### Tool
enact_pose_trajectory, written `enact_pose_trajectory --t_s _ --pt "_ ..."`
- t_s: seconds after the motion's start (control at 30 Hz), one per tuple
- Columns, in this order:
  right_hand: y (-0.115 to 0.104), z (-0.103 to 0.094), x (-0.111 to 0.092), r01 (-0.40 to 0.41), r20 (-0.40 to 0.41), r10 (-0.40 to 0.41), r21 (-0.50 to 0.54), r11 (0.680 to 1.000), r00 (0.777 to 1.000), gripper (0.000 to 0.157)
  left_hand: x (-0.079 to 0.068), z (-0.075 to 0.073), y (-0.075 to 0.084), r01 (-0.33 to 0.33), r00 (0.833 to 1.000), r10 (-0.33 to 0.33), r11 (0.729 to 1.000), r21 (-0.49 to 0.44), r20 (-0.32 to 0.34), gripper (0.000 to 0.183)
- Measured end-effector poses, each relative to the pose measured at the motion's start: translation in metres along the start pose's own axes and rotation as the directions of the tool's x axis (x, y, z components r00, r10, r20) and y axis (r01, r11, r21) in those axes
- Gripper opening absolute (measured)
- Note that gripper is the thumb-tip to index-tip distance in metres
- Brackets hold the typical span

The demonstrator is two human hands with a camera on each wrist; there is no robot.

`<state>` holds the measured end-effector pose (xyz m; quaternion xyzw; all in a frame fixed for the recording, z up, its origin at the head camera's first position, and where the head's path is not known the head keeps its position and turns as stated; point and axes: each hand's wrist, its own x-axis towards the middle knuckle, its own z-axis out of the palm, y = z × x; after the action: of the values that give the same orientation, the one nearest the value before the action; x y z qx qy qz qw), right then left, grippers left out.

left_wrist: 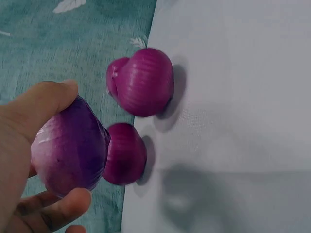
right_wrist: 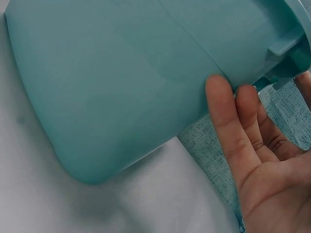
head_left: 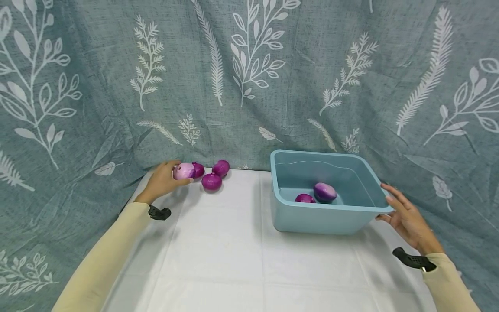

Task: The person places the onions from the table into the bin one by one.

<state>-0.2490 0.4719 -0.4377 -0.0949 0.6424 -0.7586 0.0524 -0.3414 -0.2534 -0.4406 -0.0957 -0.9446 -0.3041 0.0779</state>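
Observation:
My left hand (head_left: 163, 178) grips a pale purple onion (head_left: 184, 171) at the far left of the table, thumb on one side and fingers on the other in the left wrist view. Right beside it is a darker red onion (head_left: 198, 170), partly hidden by the held one. Two more onions lie close together to its right, a front onion (head_left: 212, 182) and a back onion (head_left: 221, 168). My right hand (head_left: 407, 221) touches the right end of a blue plastic tub (head_left: 319, 219), its fingers fairly straight at the rim and outer wall.
Inside the tub lie a purple and white onion (head_left: 325, 192) and a red onion (head_left: 305, 198), the latter partly behind the front rim. White cloth (head_left: 218, 251) covers the table. A leaf-patterned teal curtain (head_left: 234, 86) hangs along the back and sides.

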Motion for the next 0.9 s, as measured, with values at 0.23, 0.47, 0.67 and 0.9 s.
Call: enact_pose_trajectory --t_s 0.23,0.47,0.67,0.9 --pt "0.000 0.000 0.000 0.001 0.003 -0.001 0.008 1.000 1.000 0.058 0.002 0.001 0.024 -0.035 0.999 0.035 0.999 0.001 -0.009 0.084" --pt "0.000 0.000 -0.002 0.001 0.011 -0.001 0.011 1.000 1.000 0.056 0.001 0.001 0.054 -0.072 0.997 0.072 0.997 -0.040 0.000 0.085" --pt "-0.001 0.000 -0.001 0.001 0.008 -0.001 0.008 1.000 1.000 0.057 0.006 0.007 0.080 -0.126 0.992 0.126 0.990 -0.057 0.004 0.085" --pt "0.000 0.000 -0.002 0.005 0.016 -0.005 0.002 1.000 1.000 0.056 0.011 0.016 0.109 -0.186 0.982 0.187 0.981 -0.052 0.008 0.081"
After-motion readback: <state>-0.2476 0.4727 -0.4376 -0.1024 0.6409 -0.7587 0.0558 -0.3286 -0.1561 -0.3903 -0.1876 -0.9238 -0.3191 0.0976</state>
